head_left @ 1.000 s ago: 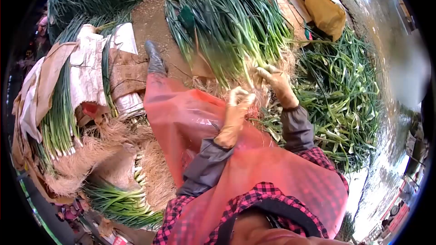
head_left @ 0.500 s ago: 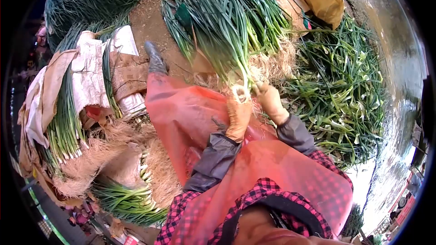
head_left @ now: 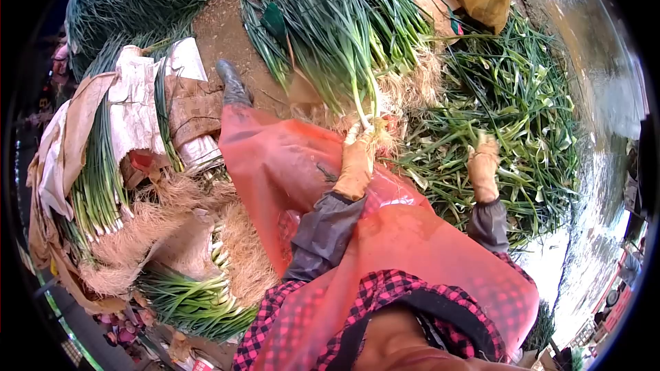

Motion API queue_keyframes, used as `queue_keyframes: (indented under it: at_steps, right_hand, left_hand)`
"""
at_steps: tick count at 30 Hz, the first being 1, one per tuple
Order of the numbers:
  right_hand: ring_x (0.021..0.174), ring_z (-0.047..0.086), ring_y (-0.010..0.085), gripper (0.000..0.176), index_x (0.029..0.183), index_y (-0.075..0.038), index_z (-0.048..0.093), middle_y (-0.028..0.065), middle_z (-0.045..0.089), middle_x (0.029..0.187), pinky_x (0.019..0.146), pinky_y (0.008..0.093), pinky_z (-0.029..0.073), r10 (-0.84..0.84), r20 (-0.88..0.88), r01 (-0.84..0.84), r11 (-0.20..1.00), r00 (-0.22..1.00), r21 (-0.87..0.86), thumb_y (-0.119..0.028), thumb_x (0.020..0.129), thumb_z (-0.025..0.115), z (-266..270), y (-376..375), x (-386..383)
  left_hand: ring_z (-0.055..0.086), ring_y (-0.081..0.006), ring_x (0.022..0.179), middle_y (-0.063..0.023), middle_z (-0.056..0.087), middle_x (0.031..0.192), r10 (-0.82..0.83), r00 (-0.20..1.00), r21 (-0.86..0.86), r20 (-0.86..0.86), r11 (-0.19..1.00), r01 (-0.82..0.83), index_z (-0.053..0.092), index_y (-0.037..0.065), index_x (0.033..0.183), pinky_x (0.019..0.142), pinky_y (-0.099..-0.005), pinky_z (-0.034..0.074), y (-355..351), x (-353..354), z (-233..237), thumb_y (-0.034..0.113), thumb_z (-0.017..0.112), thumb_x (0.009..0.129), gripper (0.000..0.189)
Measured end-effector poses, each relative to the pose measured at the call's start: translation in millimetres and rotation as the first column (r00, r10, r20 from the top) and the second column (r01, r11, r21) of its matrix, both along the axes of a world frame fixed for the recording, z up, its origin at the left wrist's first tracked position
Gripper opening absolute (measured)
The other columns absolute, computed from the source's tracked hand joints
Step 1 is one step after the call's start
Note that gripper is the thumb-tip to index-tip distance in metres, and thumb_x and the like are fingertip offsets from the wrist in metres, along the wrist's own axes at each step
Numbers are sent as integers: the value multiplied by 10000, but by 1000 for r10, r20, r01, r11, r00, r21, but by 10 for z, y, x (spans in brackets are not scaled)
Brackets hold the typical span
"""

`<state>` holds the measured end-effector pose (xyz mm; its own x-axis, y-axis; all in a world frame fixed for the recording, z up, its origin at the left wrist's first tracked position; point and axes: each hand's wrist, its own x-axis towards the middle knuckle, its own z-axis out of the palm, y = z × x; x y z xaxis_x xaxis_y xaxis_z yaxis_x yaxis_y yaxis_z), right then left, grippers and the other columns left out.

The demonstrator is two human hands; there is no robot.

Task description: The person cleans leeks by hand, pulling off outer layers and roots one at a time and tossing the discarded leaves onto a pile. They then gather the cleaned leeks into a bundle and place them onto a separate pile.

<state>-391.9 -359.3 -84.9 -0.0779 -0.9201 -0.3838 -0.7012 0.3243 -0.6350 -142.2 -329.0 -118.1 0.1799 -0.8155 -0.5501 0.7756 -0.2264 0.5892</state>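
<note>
Left hand (head_left: 355, 168) was closed on green onions (head_left: 365, 104) near their roots, just beside the red apron (head_left: 289, 165). Their leaves ran back over the near edge of the onion pile (head_left: 330, 24). Right hand (head_left: 483, 168) was well apart, over the near part of the loose leaf heap (head_left: 526, 106); fingers blurred, couldn't tell whether open or closed.
</note>
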Motion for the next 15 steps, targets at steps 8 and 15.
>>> queue_keyframes:
  at_steps: [8,15]
  right_hand:
    - [830,556,129,286,1100,-32,560,58,599,986,750,251,482,233,702,-281,959,673,-49,-79,828,635,-79,-137,1134]
    - [692,576,248,93,856,-34,614,124,606,759,634,343,457,599,97,-415,653,795,-633,-38,763,619,-62,-29,1163]
  left_hand:
    - [580,-140,899,-72,600,1023,-98,994,-57,47,993,101,503,-26,1160,781,-221,472,190,-53,52,20,496,877,286]
    - [530,-82,737,-25,615,867,-113,865,-47,490,987,156,558,-19,1103,660,-210,440,238,-106,69,3,528,847,259]
